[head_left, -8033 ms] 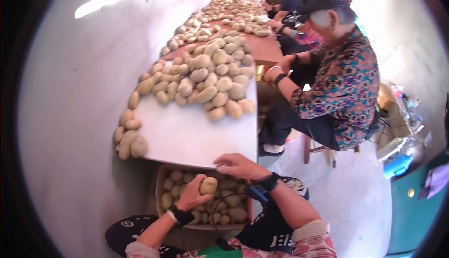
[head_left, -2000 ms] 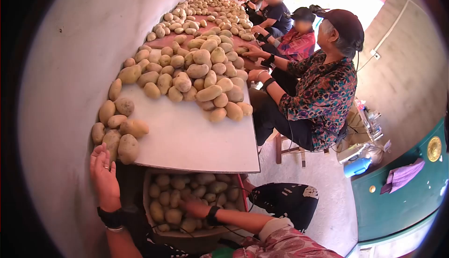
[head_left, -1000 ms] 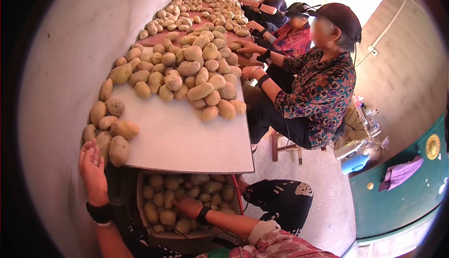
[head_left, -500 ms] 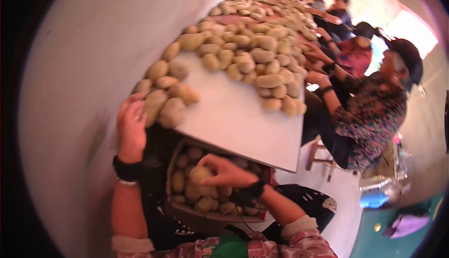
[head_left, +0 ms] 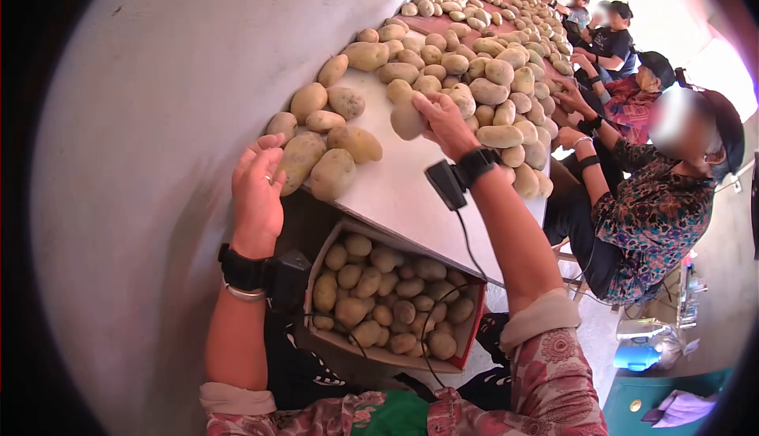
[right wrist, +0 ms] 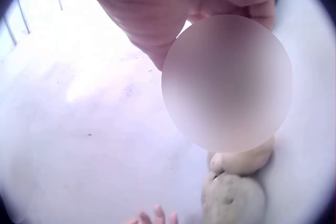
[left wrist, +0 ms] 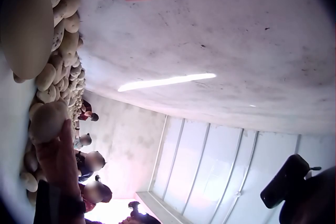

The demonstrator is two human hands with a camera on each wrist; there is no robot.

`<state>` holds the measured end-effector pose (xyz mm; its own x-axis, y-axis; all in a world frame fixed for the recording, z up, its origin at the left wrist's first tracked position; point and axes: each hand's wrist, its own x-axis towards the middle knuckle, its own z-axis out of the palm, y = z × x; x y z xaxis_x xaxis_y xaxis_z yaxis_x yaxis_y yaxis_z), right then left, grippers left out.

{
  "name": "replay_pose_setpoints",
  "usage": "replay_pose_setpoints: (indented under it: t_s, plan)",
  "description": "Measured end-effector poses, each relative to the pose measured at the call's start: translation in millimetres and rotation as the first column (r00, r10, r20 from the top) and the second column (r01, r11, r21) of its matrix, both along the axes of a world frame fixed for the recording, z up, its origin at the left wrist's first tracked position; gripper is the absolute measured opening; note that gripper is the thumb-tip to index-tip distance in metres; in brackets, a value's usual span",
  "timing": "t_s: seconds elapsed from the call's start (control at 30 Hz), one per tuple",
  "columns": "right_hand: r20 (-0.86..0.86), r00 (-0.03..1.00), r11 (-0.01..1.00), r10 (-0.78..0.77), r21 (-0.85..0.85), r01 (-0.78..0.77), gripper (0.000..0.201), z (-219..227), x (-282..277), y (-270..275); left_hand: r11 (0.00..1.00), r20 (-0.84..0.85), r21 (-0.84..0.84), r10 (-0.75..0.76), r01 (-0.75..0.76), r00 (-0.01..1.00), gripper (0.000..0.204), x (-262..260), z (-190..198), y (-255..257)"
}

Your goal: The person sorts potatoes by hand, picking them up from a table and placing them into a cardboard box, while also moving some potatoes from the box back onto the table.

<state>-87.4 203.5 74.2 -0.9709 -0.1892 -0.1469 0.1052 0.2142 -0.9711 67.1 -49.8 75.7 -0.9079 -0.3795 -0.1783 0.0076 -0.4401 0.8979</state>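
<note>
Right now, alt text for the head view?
The right hand holds a potato over a white tabletop beside a potato heap; the empty left hand is beside a smaller cluster. A box of potatoes sits lower down.

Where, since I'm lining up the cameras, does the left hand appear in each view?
Head: the left hand, left of centre.
Left wrist: at the top edge, partly cut off.
Right wrist: only its fingers, at the bottom edge.
Shared landmark: the right hand, holding a potato.
</note>
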Motion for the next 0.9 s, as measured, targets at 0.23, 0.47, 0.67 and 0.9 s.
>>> replay_pose_setpoints:
  t_s: [0.23,0.47,0.67,0.9]
  plan:
    - [-0.028,0.999,0.97,-0.032,-0.243,0.025,0.054,-63,-41,-31,1.0,-0.001,-0.002,-0.004,0.004,1.0,0.017,3,4,2]
    - [-0.162,0.985,0.923,0.05,0.385,0.016,0.061,-75,-48,-18,1.0,-0.012,-0.019,-0.014,0.014,1.0,0.017,6,3,4]
    - [-0.249,0.968,0.896,0.027,0.435,0.086,0.05,-78,-43,-29,0.999,-0.007,-0.02,-0.048,0.048,0.999,0.017,5,0,8]
    - [-0.464,0.87,0.846,0.168,0.521,0.115,0.063,-69,-26,14,0.995,0.023,-0.061,-0.072,0.073,0.997,0.022,2,-3,1]
